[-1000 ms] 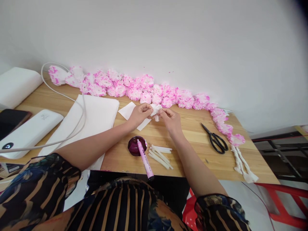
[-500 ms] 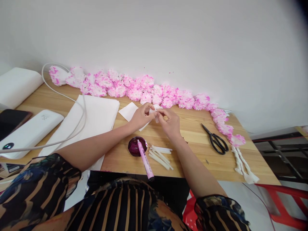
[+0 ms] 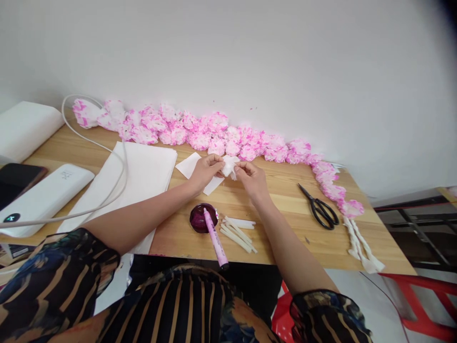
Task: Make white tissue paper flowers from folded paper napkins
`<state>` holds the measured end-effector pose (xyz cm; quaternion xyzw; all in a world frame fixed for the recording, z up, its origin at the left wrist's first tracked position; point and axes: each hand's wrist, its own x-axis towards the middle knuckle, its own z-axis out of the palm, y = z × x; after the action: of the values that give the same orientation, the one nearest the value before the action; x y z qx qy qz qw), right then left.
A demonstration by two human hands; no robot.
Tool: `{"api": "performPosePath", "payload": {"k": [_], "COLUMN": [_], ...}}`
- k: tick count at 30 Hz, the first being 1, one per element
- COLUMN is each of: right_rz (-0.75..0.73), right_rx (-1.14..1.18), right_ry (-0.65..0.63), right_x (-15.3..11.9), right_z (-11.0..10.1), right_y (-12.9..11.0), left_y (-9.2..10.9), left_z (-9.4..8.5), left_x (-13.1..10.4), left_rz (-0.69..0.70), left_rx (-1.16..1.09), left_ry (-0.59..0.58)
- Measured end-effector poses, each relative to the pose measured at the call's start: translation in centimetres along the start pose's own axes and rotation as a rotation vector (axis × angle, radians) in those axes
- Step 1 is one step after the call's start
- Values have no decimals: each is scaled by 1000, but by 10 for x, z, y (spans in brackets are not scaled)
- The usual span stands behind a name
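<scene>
Between my two hands is a white paper flower (image 3: 230,166), its layers crumpled and partly fanned out. My left hand (image 3: 207,172) pinches its left side, fingertips closed on the edge. On the other side my right hand (image 3: 251,178) grips the paper between thumb and fingers. White paper pieces (image 3: 190,164) lie on the table just beyond and beneath my left hand. Nearer to me, a pink marker (image 3: 216,238) leans with its tip in a small dark dish (image 3: 198,218) of purple colour. Several thin white sticks (image 3: 237,234) lie beside the dish.
A row of pink-and-white paper flowers (image 3: 200,138) runs along the wall. Black scissors (image 3: 319,207) and twisted white paper strips (image 3: 362,245) lie at right. Left are a paper stack (image 3: 143,162), a cable (image 3: 123,166), a power bank (image 3: 53,197) and a phone (image 3: 19,178).
My hands have drawn slightly apart, and the white flower between them now shows more, opened wider. The marker, sticks and scissors have stayed in place.
</scene>
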<state>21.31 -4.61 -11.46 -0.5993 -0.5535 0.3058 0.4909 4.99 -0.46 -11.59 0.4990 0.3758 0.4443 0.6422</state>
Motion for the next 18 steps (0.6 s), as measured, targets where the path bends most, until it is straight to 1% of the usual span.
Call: {"api": "performPosePath", "payload": {"k": [2, 5, 7, 11, 14, 16, 18], "right_rz": [-19, -93, -156, -295, -383, -410, -407], "right_rx": [-13, -122, -196, -304, -392, -417, -407], "right_ry": [4, 67, 93, 78, 54, 40, 43], "right_x": [0, -3, -4, -5, -5, -6, -6], "right_z": [-1, -2, -1, -1, -1, 0, 0], "right_y": [-2, -3, -3, 0, 1, 1, 1], "left_y": [0, -1, -2, -2, 0, 1, 1], "left_z": [0, 2, 3, 2, 1, 1, 1], "left_x": [-1, -4, -6, -7, -6, -6, -5], "left_rz": [48, 194, 252, 232, 246, 261, 256], "left_rx": [73, 259, 354, 453, 512, 533, 503], "left_ry": [-9, -32, -42, -42, -27, -7, 9]}}
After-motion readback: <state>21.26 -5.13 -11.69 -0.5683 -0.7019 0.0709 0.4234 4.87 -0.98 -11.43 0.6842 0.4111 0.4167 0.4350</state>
